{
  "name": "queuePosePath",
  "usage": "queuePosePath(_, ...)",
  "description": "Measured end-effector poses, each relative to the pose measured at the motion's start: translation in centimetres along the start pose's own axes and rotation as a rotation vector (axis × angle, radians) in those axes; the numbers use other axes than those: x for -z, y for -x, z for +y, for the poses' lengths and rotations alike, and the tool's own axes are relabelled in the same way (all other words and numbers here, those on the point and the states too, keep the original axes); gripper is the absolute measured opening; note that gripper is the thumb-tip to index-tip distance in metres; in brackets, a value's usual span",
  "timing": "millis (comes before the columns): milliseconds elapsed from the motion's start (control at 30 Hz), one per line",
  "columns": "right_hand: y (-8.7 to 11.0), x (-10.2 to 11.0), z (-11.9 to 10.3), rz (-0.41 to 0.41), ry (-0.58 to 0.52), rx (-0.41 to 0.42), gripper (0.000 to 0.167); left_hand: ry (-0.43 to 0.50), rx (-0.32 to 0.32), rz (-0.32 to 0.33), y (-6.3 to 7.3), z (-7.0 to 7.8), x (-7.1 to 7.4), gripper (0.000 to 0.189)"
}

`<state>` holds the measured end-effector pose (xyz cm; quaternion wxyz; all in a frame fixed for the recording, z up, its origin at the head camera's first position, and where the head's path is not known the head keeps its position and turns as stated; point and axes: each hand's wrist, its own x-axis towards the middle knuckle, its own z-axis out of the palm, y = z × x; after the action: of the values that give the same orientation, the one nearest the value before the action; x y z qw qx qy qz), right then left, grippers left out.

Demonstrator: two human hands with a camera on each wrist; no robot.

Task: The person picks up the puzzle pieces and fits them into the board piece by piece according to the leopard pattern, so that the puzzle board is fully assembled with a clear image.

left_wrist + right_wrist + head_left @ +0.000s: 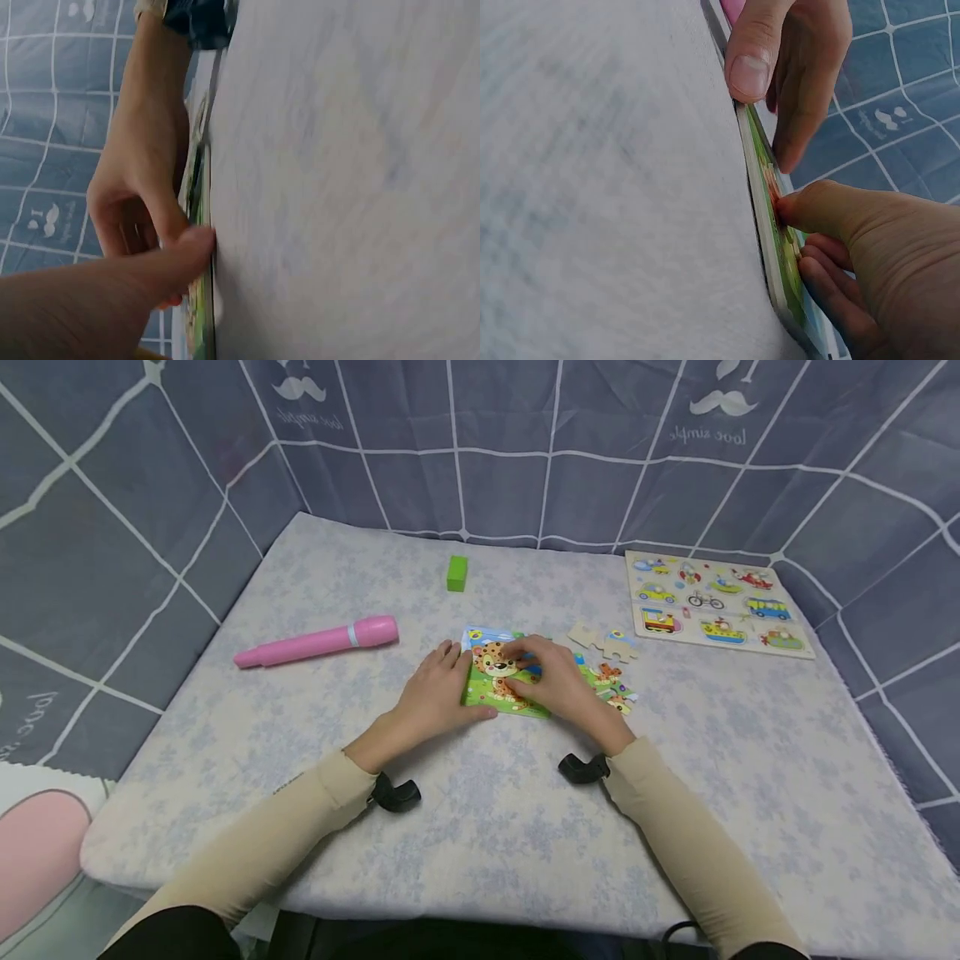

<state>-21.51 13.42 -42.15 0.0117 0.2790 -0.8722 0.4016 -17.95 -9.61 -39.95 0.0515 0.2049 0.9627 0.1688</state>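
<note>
A jigsaw puzzle [483, 690] with a spotted leopard cub on green and blue lies flat before me. My left hand [438, 689] rests along its left side, fingers fairly straight, with the thumb at the near edge in the right wrist view. Over its right half my right hand [553, 681] bends down, pinching a puzzle piece low at the surface, mostly hidden by the fingers. In the right wrist view its thumb [810, 206] meets the board's face. Loose puzzle pieces lie beside that hand, some picture up [606, 673], others showing bare wood [618, 647].
A pink marker-shaped stick [315, 643] lies to the left. Farther back stands a green block [457, 573]. At the back right is a wooden vehicle puzzle board [720, 602]. Grey-blue checked cloth [502, 493] hangs behind the cloth-covered table [480, 843].
</note>
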Motion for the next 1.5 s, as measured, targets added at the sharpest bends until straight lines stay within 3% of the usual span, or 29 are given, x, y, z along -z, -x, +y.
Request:
queuePosePath(133,0.1,-0.5,0.1,0.005,-0.001,0.014,0.038,0.097,-0.006,-0.028,0.0,-1.2,-0.6,0.113)
queuePosePath(267,0.0,-0.6,0.0,0.008,0.004,0.027,0.038,0.144,-0.022,0.011,0.2,-2.2,-1.5,0.115)
queuePosePath(400,-0.1,-0.4,-0.2,0.023,0.007,0.026,0.037,0.16,-0.046,0.045,0.0,-2.4,-1.8,0.115)
queuePosePath(800,0.2,-0.1,0.5,0.039,-0.008,0.034,0.036,0.149,-0.058,0.035,-0.5,-2.3,-2.1,0.112)
queuePosePath(1067,0.8,1.2,0.1,0.13,0.008,0.039,0.032,0.145,-0.052,0.041,-0.5,-2.4,-2.3,0.114)
queuePosePath(1500,4.6,4.8,2.4,0.316,0.139,-0.086,0.032,0.138,-0.058,0.049,-0.8,-2.5,-2.1,0.114)
